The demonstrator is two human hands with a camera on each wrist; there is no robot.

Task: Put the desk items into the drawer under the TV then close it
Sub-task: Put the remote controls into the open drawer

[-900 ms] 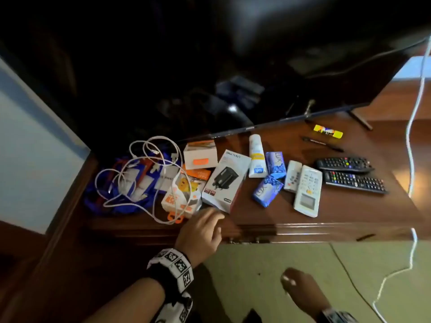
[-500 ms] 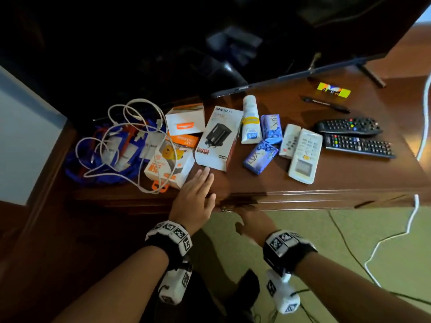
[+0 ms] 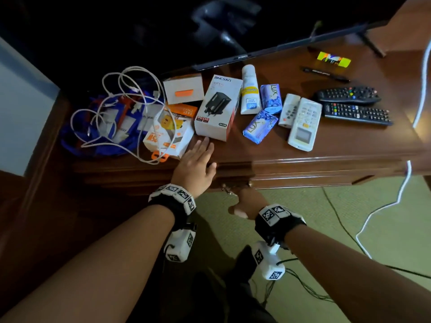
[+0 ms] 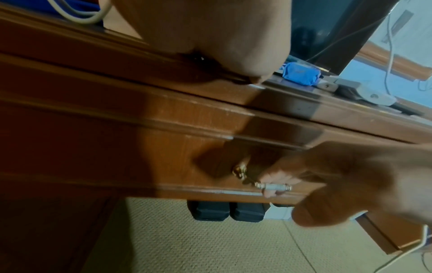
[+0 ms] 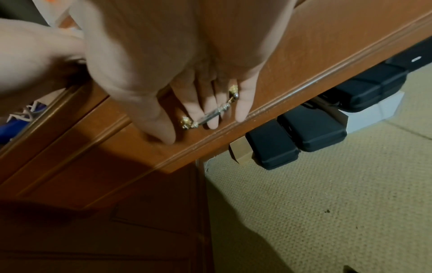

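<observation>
The desk items lie on the brown desk top (image 3: 349, 145): a charger box (image 3: 217, 108), orange-and-white boxes (image 3: 184, 89), a white cable (image 3: 121, 108) on a blue bag (image 3: 77, 141), a tube (image 3: 249, 89), two Lux soaps (image 3: 260, 124), a white remote (image 3: 304, 124), two black remotes (image 3: 354, 113) and a pen (image 3: 326, 74). My left hand (image 3: 197, 159) lies flat and open on the desk's front edge, just before the charger box. Below it, my right hand (image 3: 247, 201) hooks its fingers (image 5: 210, 118) behind the brass drawer handle (image 5: 211, 112). The drawer front (image 4: 140, 147) looks closed.
The TV (image 3: 233, 31) stands at the back of the desk on a foot (image 3: 370, 43). A white cord (image 3: 405, 183) hangs down the right side onto the green carpet. Black cases (image 5: 311, 129) sit on the floor under the desk.
My right hand has come up from near the floor to the drawer handle and taken hold of it. My left hand has slid forward and flattened on the desk edge.
</observation>
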